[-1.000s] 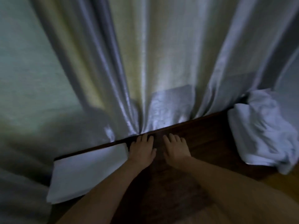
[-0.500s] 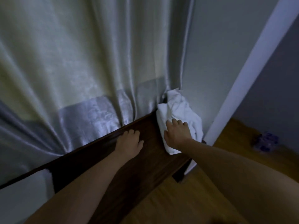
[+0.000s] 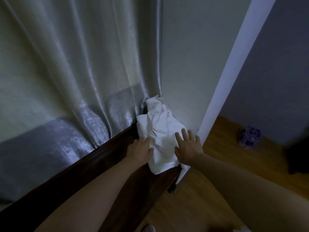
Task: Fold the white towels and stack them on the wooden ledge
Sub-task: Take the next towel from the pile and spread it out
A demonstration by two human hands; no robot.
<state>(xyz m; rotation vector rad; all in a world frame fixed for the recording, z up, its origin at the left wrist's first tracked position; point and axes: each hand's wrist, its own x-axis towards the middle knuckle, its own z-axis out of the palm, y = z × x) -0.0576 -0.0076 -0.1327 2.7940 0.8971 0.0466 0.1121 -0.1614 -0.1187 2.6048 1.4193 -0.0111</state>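
Observation:
A crumpled white towel point(image 3: 160, 128) lies bunched at the right end of the dark wooden ledge point(image 3: 93, 171), pressed into the corner by the wall. My left hand point(image 3: 139, 149) rests on the towel's left edge, fingers loosely bent against the cloth. My right hand point(image 3: 188, 146) lies flat on the towel's right side with fingers spread. The folded towel seen earlier at the ledge's left end is out of view.
A pale curtain point(image 3: 75, 72) hangs down behind the ledge. A white door frame point(image 3: 234, 72) stands just right of the towel. Wooden floor point(image 3: 217, 173) lies below, with a small blue object point(image 3: 250, 136) on it by the far wall.
My view swung right along the ledge. Both hands moved from the bare wood to the crumpled towel; the left hand reached its edge and the right shifted to its right side.

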